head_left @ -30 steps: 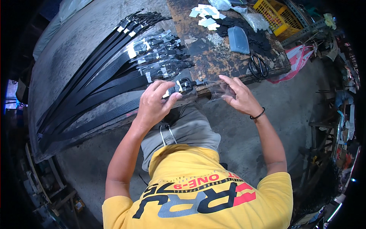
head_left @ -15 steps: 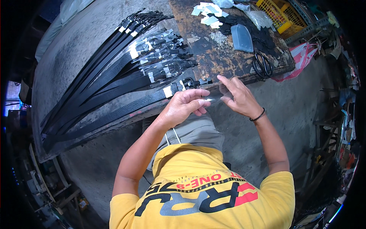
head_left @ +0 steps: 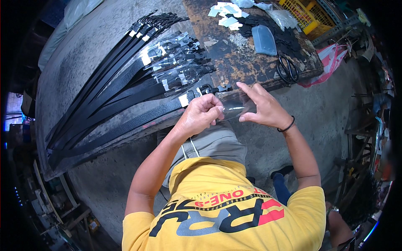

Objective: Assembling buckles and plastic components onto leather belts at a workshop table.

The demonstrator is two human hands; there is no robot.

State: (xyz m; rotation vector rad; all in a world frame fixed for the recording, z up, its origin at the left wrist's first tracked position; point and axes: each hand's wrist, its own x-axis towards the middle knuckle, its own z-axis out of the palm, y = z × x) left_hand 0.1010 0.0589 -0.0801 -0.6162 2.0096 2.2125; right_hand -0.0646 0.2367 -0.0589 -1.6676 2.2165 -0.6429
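Between my hands, just off the table's near edge, is a small clear plastic bag (head_left: 233, 109). My left hand (head_left: 202, 113) is closed in a pinch on the bag's left side. At its right side, my right hand (head_left: 268, 108) is open, thumb and fingers spread apart; whether they are inside the film I cannot tell. A black textured belt (head_left: 146, 118) lies along the near edge, its buckle end just beyond my left hand, with a white tag around it. Behind it, several black belts (head_left: 119, 90) are fanned out, many with clear film over their buckles.
On the worn wooden board are black-handled scissors (head_left: 287, 70), a bluish plastic box (head_left: 264, 40), white cards (head_left: 229, 21), small silvery bits (head_left: 238, 40) and black pieces (head_left: 292, 47). A yellow basket (head_left: 312, 26) stands behind. Another person's leg (head_left: 281, 187) shows at lower right.
My left fingers have closed into a tighter pinch and my right hand has turned slightly, its thumb lower; more of the clear film shows between them. Another person's leg has come into view.
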